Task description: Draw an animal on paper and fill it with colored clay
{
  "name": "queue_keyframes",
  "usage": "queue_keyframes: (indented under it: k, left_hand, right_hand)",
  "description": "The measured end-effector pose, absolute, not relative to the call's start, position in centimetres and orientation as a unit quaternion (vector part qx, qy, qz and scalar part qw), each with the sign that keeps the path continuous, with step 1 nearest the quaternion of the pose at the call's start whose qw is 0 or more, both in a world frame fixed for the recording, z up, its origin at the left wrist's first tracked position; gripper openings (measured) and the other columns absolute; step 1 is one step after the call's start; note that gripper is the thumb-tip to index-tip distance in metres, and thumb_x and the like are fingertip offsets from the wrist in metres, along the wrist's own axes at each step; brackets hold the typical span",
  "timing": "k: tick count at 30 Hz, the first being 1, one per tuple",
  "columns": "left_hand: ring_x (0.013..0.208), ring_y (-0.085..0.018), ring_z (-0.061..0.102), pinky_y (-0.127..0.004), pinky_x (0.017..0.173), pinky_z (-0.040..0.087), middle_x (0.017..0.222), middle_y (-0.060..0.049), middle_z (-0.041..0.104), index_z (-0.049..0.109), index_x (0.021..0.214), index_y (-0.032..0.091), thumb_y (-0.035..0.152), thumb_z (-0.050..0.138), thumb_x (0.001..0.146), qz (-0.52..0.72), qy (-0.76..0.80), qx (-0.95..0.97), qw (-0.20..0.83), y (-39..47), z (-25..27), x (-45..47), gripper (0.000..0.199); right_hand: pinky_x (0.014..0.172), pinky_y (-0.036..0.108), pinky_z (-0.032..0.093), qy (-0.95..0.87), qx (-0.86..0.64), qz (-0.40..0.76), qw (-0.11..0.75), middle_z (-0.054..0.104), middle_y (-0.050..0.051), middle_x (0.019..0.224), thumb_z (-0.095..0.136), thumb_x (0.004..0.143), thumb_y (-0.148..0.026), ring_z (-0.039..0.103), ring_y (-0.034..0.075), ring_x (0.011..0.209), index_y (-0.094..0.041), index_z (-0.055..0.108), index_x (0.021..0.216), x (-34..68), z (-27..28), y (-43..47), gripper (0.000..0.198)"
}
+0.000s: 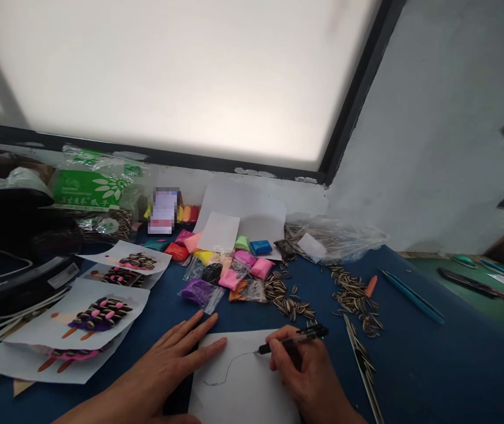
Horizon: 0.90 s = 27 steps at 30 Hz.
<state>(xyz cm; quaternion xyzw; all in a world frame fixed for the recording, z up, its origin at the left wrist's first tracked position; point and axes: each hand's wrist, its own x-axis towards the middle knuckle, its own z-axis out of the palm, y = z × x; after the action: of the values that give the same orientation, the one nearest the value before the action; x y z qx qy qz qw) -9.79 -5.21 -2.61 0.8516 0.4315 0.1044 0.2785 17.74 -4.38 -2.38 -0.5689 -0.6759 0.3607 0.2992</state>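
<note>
A sheet of white paper (243,394) lies on the dark blue table in front of me, with a thin curved line drawn on it. My right hand (302,371) is closed round a black pen (294,339), whose tip touches the paper at the upper end of that line. Fingers spread, my left hand (176,353) rests flat at the paper's left edge, holding nothing. Just beyond both hands are a purple clay packet (198,291) and a pile of striped sunflower seeds (294,306).
Sheets with seed-covered animal pictures (97,315) lie at left, below a green seed bag (88,191). Several coloured clay packets (234,277) are in the middle. Blue tweezers (413,297), metal tweezers (362,371) and more seeds (351,291) lie right. A phone (163,211) leans at the back.
</note>
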Motion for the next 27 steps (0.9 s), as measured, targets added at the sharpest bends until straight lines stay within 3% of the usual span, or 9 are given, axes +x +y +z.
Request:
queue_keyframes:
  k: [27]
  left_hand:
    - [0.151, -0.037, 0.015, -0.059, 0.121, 0.017, 0.166, 0.007, 0.012, 0.031, 0.154, 0.052, 0.032, 0.082, 0.081, 0.099, 0.444, 0.843, 0.287, -5.29, -2.13, -9.61, 0.092]
  right_hand:
    - [0.05, 0.025, 0.034, -0.672, -0.553, 0.37, 0.325, 0.044, -0.004, 0.059, 0.046, 0.093, -0.047, 0.047, 0.014, 0.051, -0.023, 0.049, 0.067, 18.25, -2.28, -5.09, 0.036]
